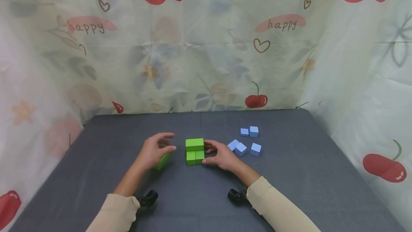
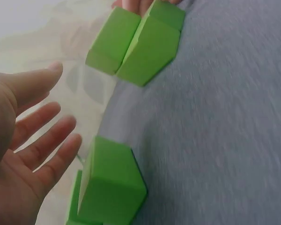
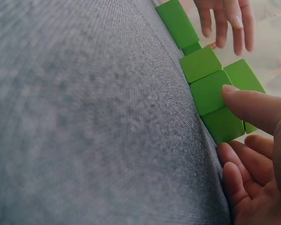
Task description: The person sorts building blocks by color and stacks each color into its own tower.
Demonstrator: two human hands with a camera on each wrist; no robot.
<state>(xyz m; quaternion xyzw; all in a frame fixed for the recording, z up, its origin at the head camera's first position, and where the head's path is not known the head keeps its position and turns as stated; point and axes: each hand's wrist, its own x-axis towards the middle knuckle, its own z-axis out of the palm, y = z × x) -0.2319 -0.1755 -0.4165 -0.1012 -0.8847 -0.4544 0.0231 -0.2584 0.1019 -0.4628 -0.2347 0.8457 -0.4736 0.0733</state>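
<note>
A small stack of green blocks stands mid-table: one longer block [image 1: 194, 144] lies across two smaller blocks [image 1: 191, 158] set side by side. My right hand [image 1: 222, 156] is at the stack's right side. In the right wrist view its thumb touches a green block face [image 3: 210, 96], with the fingers bent beside the stack. My left hand [image 1: 154, 151] hovers to the left, thumb and fingers apart and holding nothing. Partly hidden under it is more green [image 1: 163, 161]; the left wrist view shows a green block [image 2: 112, 183] there with another green piece behind it.
Several light blue blocks [image 1: 240, 149] lie loose to the right, beyond my right hand. The dark grey cloth [image 1: 199, 199] covers the table. A printed curtain [image 1: 206, 63] hangs behind it and at both sides. Black straps [image 1: 237, 196] sit at the wrists.
</note>
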